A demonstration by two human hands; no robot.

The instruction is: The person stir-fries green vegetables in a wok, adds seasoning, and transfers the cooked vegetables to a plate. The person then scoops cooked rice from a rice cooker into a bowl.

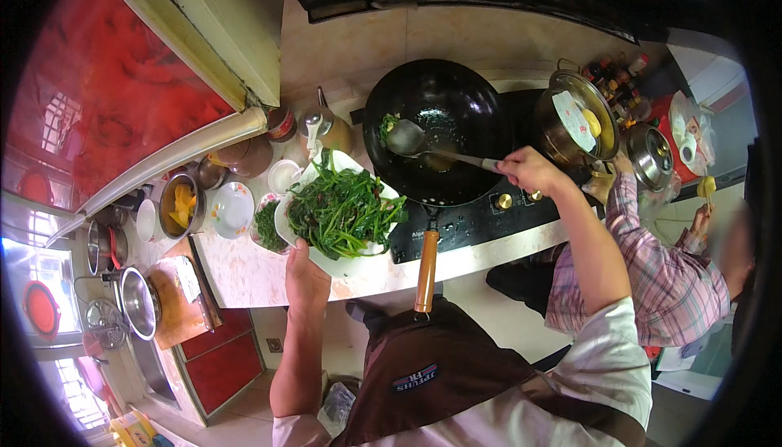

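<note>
My left hand (305,273) grips the near rim of a white dish (327,262) heaped with cooked leafy greens (345,209). The dish is held just left of the wok, over the counter. In my right hand (530,171) is the handle of a metal cooking spatula (408,137), its broad head inside the black wok (455,102). A small clump of greens (388,128) lies at the spatula's tip, against the wok's left wall. Some liquid and small bits remain in the wok's bottom. The wok's wooden handle (427,270) points toward me.
Right of the wok, a steel pot (544,137) holds yellow pieces and a patterned white item. A person in a plaid shirt (666,276) stands close on the right. On the left are a floral plate (233,210), a bowl of yellow pieces (182,206) and a cutting board (174,297).
</note>
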